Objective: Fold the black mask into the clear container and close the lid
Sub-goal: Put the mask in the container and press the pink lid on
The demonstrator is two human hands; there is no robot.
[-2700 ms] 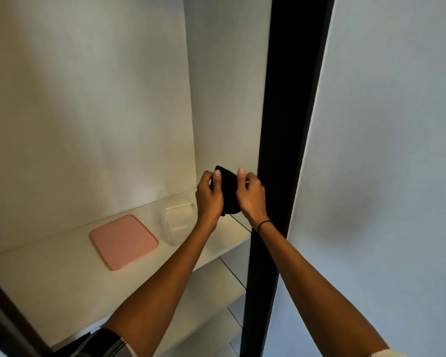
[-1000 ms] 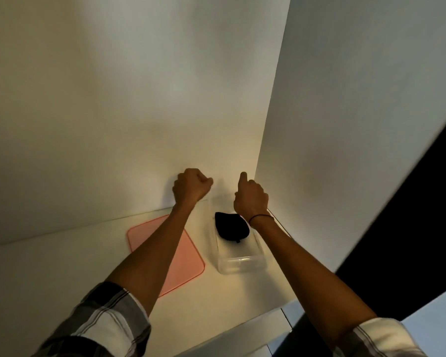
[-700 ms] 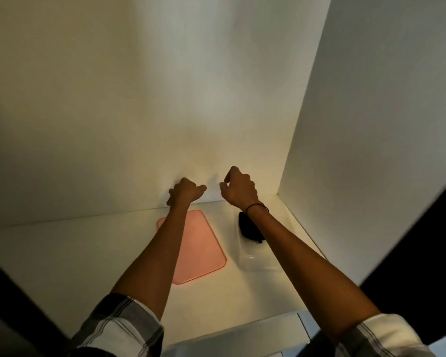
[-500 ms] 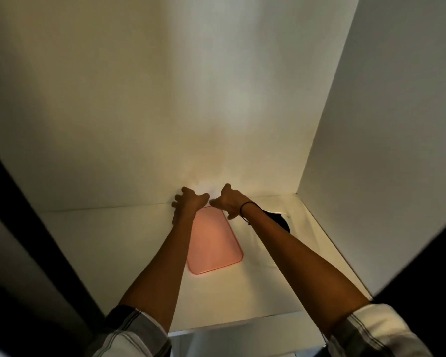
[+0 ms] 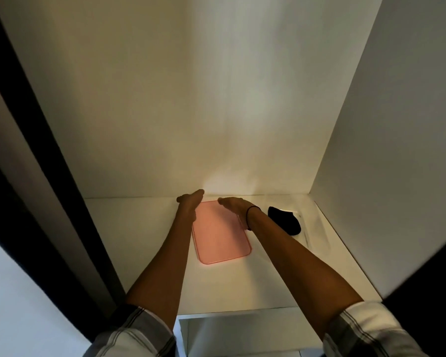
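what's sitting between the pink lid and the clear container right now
In the head view, only the right forearm crosses above bare white shelf between the flat pink lid and clear plastic container.

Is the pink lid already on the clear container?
No, the pink lid lies flat on the shelf beside the clear container, which is open with the black mask inside.

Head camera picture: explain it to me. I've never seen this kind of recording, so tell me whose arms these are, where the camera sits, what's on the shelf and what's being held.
No machine here: a person wears a camera on the head, looking forward and down, so the arms are their own. They reach into a white cupboard. On the shelf lies a flat pink lid. Right of it stands a clear container, lid off, with a black mask inside. The left hand is at the lid's far left corner, and the right hand is over its far right edge. Both hands are open. They seem about to pick the lid up, but no grip shows yet, so nothing is held.
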